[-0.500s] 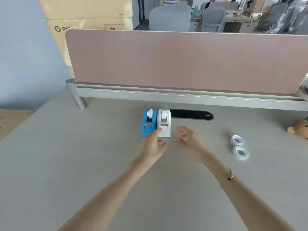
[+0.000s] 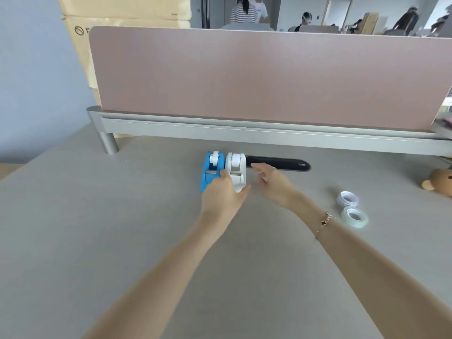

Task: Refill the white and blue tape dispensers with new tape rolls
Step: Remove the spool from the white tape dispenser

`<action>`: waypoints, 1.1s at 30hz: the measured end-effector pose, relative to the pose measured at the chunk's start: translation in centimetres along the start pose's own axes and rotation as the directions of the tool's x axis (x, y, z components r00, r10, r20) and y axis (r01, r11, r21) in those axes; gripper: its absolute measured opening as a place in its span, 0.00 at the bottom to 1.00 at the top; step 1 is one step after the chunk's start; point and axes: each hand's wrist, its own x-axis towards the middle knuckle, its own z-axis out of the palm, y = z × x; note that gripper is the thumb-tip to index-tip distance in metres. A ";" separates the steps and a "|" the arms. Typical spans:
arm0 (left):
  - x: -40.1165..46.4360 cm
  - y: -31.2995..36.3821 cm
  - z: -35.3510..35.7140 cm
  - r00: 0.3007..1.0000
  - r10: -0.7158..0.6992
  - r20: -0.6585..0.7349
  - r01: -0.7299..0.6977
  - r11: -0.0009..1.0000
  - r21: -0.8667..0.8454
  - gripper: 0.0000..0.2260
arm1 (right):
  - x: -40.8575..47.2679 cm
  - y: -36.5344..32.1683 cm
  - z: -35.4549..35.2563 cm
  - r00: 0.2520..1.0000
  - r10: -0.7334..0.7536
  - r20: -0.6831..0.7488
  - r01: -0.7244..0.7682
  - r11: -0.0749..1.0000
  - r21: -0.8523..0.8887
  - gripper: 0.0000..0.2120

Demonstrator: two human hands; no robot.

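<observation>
At twelve o'clock off left hand: white plastic tape dispenser, long axis pointing away; left grip apart, nearest; right hand apart, at three o'clock.

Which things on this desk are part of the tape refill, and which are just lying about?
For the job: blue dispenser, white dispenser, two tape rolls.
Lying about: plush toy, black cable slot, cardboard box.

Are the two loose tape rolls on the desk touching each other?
Cannot tell. In the head view the farther tape roll and the nearer tape roll overlap, so any gap is hidden.
</observation>
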 end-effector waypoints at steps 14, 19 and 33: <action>1.7 0.4 0.4 0.997 -0.078 0.029 0.078 0.997 -0.005 0.21 | 5.4 -1.1 -0.1 0.996 0.062 0.072 -0.073 0.982 0.172 0.19; 1.3 0.3 0.3 0.994 -0.103 0.028 0.104 0.994 -0.019 0.21 | 5.7 -0.9 -0.1 0.994 0.055 0.089 -0.069 0.986 0.153 0.16; -3.1 -1.9 -2.4 0.995 0.073 0.073 -0.073 0.997 -0.010 0.19 | -1.1 -1.5 -0.6 0.986 0.137 0.091 -0.156 0.956 0.247 0.15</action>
